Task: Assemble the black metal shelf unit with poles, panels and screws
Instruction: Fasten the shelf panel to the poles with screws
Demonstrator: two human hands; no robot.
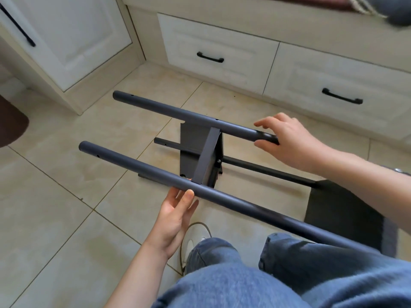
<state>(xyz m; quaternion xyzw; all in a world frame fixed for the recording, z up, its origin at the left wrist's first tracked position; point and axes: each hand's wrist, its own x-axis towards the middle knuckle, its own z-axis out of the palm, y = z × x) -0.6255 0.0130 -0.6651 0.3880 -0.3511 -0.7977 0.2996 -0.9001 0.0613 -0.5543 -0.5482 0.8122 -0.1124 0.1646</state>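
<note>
The black shelf unit lies on its side on the tiled floor. Its near pole and far pole run from upper left to lower right, joined by a middle panel. A lower pole runs beneath, close to the floor. A second panel shows at the right end. A screw sits in the middle panel's side. My left hand cups the near pole from below, thumb against it. My right hand rests over the far pole, thumb under it and fingers loosely spread.
White drawers with black handles run along the back, and a white cabinet door stands at the left. My legs in blue jeans and a white shoe fill the lower right. A dark brown object lies at the left edge.
</note>
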